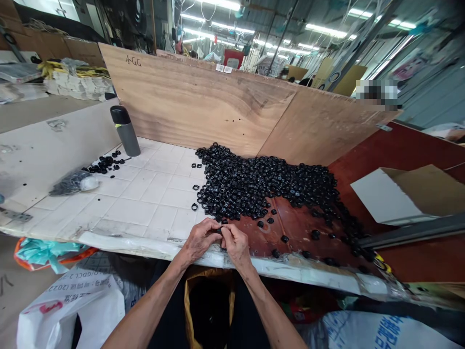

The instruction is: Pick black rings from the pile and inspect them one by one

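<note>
My left hand (200,238) and my right hand (235,242) meet at the front edge of the table. Between their fingertips is a small black part (219,230), pinched from both sides and mostly covered by the fingers. Just beyond the hands spreads a large pile of small black ring-like parts (250,182), reaching to the right. A few loose black parts (271,220) lie on the red-brown surface near my right hand. Below the hands, between the knees, an open yellow-brown bag (189,305) has a dark inside.
A grey bottle (128,138) stands at the back left, near a plastic bag of dark parts (69,183). Wooden boards (196,102) wall off the back. An open cardboard box (417,194) and a metal bar (410,232) are at the right.
</note>
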`<state>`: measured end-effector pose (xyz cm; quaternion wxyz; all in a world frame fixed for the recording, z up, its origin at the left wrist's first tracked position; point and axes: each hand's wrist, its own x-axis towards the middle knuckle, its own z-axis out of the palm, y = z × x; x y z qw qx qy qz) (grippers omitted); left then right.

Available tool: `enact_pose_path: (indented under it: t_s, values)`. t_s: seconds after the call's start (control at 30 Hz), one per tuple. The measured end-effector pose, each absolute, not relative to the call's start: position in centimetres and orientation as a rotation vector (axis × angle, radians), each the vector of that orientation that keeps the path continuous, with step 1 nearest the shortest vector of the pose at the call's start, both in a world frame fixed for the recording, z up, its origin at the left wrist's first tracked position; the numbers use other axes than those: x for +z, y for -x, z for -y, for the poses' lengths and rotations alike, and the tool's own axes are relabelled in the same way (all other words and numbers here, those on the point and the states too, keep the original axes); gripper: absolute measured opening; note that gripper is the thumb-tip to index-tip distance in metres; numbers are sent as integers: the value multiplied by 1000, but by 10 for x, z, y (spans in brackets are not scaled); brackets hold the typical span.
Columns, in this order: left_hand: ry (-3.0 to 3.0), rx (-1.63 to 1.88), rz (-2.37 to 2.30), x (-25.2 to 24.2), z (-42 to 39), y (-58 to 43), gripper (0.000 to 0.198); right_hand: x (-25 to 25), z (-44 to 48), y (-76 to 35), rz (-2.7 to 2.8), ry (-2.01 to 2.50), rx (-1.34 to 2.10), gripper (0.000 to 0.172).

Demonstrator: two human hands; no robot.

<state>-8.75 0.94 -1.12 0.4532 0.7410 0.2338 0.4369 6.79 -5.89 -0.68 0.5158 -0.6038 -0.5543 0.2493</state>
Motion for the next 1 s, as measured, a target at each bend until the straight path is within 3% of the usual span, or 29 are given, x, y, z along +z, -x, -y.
enact_pose_path:
  t_s: [0.67,0.8,1.0]
  values:
    - [-1736,1037,-658,-6,-7,88,13,-8,52,-74,1219,1365,749,15]
    - [-1533,913,-693,-6,-8,86,17,-7,51,-79,1291,1254,648,8]
    - [-1183,749,-711,-4,-9,85,27,-4,53,-81,1303,1153,700,14]
